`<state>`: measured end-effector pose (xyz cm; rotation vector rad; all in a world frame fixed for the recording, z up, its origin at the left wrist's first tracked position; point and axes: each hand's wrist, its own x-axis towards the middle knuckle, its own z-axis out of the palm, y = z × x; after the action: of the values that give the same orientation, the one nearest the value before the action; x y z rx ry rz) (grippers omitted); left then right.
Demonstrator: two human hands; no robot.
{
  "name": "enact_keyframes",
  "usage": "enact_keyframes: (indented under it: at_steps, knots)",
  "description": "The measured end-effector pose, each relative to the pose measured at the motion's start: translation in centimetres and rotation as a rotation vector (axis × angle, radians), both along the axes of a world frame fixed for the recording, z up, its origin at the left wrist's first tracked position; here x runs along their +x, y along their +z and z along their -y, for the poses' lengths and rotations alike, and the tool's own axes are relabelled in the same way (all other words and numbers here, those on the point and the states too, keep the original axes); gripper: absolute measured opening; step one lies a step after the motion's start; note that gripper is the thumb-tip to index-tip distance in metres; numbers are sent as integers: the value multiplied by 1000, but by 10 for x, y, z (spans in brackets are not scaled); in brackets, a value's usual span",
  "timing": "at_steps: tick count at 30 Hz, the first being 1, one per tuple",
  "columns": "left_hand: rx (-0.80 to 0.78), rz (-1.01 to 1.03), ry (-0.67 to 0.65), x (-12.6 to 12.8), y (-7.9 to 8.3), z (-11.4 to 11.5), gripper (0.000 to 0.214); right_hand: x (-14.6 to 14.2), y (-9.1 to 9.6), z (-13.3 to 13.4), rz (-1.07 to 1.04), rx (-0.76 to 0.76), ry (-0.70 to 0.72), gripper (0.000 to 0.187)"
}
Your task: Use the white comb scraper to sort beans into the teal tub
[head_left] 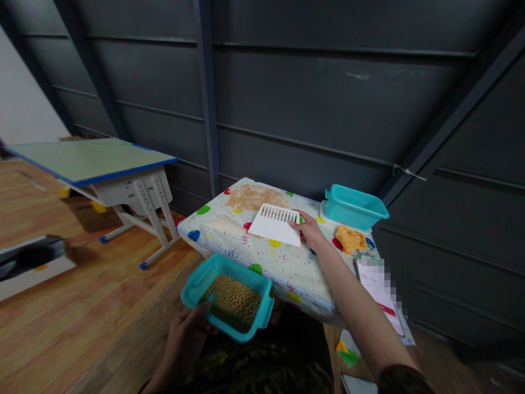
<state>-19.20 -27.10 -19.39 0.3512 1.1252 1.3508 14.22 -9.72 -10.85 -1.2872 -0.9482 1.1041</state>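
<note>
My left hand point(186, 334) grips the near left corner of a teal container point(228, 296) filled with yellowish beans, held below the near edge of the small table point(287, 268). My right hand point(309, 230) reaches over the table and pinches the right edge of a white toothed scraper point(274, 225) lying flat on the dotted tablecloth. A patch of pale grains point(254, 197) lies spread at the table's far side, just beyond the scraper. A smaller whitish patch point(223, 223) sits to the scraper's left.
An empty teal container point(355, 207) stands on its white lid at the table's far right, with an orange cloth point(350, 239) in front of it. A paper sheet point(379, 293) lies at the right edge. A green-topped desk point(88, 160) stands left; a dark metal wall rises behind.
</note>
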Motion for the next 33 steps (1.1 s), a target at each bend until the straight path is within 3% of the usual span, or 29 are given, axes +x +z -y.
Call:
enact_keyframes:
  at_steps: [6,12,23,33]
  knots:
    - [18,-20,-14,1,1,0,42,1,-2,2,-6,-29,11,73]
    - [10,-45,-24,0,2,0,40,1,-1,8,66,5,41,66]
    - [-19,-34,-4,2,10,3,42,-5,12,26,108,-67,0,73]
    - [4,-46,-38,-1,7,4,35,-7,6,50,124,-42,-50,78]
